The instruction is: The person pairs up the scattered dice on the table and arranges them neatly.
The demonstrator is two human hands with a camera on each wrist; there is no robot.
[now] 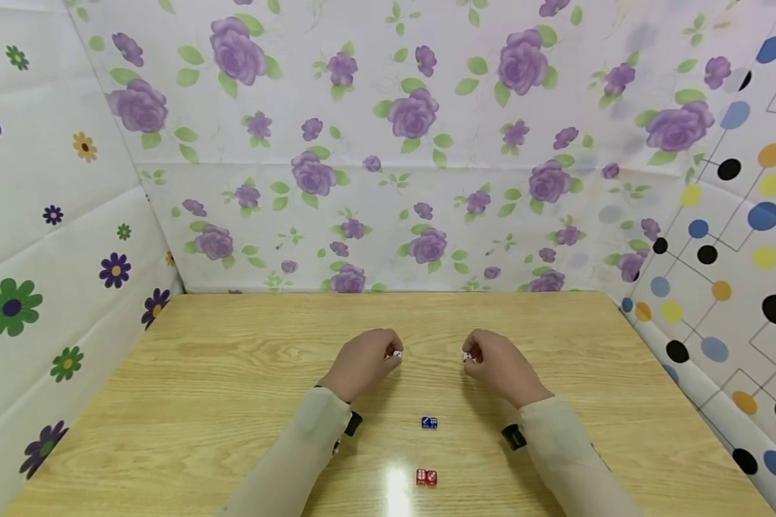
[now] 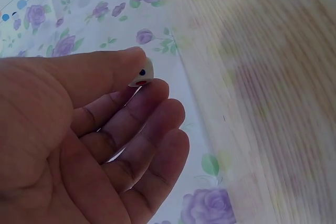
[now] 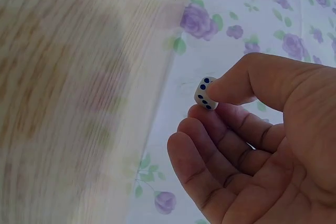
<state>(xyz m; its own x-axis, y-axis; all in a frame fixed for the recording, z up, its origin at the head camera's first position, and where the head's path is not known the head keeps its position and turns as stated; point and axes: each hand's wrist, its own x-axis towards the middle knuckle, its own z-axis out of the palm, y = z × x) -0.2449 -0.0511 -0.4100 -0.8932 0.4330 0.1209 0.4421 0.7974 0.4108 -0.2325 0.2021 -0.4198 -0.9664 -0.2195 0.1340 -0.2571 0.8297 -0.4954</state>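
Note:
Between thumb and fingertips my left hand (image 1: 366, 361) pinches a white die (image 2: 142, 73), of which a blue pip and a red pip show in the left wrist view. Across from it, my right hand (image 1: 501, 366) pinches another white die (image 3: 205, 93) with blue pips facing its camera. Both hands are held above the wooden table, with a gap between them. Nearer to me, two blue dice (image 1: 430, 423) lie side by side on the wood. Closer still sit two red dice (image 1: 426, 477), also side by side.
The wooden table (image 1: 220, 402) reaches back to a hanging cloth (image 1: 375, 208) with purple roses. A flowered cloth (image 1: 84, 251) hangs on the left, a dotted one (image 1: 737, 316) on the right. Light glares on the wood beside the red dice.

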